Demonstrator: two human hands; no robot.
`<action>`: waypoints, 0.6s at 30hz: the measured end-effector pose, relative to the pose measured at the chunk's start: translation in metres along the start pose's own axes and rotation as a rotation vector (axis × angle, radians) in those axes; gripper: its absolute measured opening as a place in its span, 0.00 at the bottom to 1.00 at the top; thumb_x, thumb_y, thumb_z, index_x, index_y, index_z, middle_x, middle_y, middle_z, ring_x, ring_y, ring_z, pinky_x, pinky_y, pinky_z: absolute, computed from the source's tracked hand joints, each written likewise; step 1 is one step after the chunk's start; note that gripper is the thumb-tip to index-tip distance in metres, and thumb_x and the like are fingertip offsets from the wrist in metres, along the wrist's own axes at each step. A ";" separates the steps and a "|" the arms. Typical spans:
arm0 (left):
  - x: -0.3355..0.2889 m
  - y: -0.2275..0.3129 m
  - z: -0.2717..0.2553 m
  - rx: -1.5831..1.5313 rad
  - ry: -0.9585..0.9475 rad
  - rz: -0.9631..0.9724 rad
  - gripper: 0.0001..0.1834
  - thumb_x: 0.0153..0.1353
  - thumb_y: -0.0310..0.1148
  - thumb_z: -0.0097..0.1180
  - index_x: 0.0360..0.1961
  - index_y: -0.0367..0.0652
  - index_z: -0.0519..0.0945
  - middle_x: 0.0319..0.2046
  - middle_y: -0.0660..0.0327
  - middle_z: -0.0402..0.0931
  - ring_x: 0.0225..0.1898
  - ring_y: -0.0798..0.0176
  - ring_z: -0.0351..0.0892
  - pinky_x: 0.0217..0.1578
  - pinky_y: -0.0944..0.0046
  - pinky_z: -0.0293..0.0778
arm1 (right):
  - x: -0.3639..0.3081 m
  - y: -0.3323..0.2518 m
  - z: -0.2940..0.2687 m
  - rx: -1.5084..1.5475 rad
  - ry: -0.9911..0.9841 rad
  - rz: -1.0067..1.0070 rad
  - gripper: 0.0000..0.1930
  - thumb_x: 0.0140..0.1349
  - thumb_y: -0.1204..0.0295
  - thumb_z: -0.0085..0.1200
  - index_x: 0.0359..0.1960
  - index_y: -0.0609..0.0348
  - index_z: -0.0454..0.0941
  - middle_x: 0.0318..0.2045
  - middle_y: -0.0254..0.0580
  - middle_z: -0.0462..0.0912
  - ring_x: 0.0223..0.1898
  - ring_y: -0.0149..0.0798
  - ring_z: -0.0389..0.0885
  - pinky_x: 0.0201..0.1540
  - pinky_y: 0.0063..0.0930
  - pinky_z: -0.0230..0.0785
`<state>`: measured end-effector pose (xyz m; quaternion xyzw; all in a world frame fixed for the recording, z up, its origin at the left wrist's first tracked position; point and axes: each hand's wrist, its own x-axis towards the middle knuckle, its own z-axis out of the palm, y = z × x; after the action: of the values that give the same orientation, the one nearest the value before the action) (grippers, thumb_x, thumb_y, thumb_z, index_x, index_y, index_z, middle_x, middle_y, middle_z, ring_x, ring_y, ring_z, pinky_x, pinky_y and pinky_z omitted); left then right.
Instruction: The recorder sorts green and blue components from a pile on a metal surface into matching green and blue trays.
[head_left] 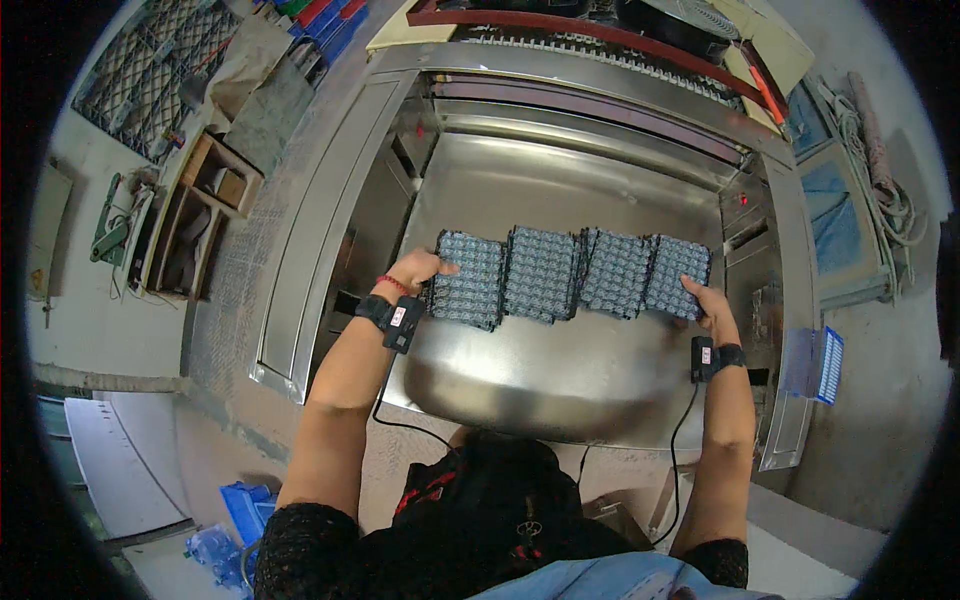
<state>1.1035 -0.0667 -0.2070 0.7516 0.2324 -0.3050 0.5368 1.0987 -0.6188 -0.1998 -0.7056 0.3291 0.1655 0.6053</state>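
Several stacks of thin blue-grey panels with a fine repeating pattern and dark edges lie side by side in a row on the metal work surface (560,390). My left hand (418,268) grips the outer edge of the leftmost stack (470,285), its thumb lying on top. At the other end, my right hand (708,303) holds the outer edge of the rightmost stack (672,265), with thumb and fingers around its near right corner. Two middle stacks, one left of centre (541,270) and one right of centre (613,270), sit between them, untouched. The fingers under the edges are partly hidden.
Metal side walls (370,220) and a far cross rail (590,95) frame the surface. A row of rollers (600,50) runs behind the rail. A clear and blue plastic holder (828,365) hangs on the right side. Wrist devices (402,322) trail black cables toward my body.
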 end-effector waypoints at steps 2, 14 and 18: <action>0.020 -0.022 -0.011 0.087 0.015 0.123 0.31 0.45 0.35 0.68 0.48 0.26 0.71 0.43 0.47 0.77 0.43 0.50 0.77 0.44 0.55 0.71 | 0.007 0.000 0.001 -0.061 0.034 -0.075 0.32 0.44 0.59 0.68 0.44 0.75 0.73 0.40 0.49 0.79 0.36 0.42 0.79 0.38 0.35 0.70; -0.114 0.065 0.017 0.520 0.536 0.463 0.16 0.48 0.32 0.62 0.35 0.31 0.76 0.30 0.43 0.78 0.35 0.46 0.79 0.38 0.54 0.73 | -0.098 -0.058 0.038 -1.053 0.628 -0.462 0.28 0.48 0.52 0.61 0.40 0.66 0.76 0.44 0.55 0.75 0.45 0.56 0.75 0.46 0.42 0.69; -0.091 0.076 0.045 0.117 0.129 0.427 0.22 0.50 0.29 0.62 0.44 0.25 0.74 0.37 0.50 0.79 0.38 0.60 0.78 0.41 0.63 0.72 | -0.084 -0.029 0.023 -1.029 0.803 -0.524 0.29 0.49 0.50 0.59 0.42 0.65 0.76 0.43 0.55 0.74 0.45 0.56 0.75 0.45 0.42 0.69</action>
<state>1.0818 -0.1350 -0.1026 0.8315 0.0839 -0.1488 0.5286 1.0610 -0.5730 -0.1298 -0.9650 0.2264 -0.1244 0.0461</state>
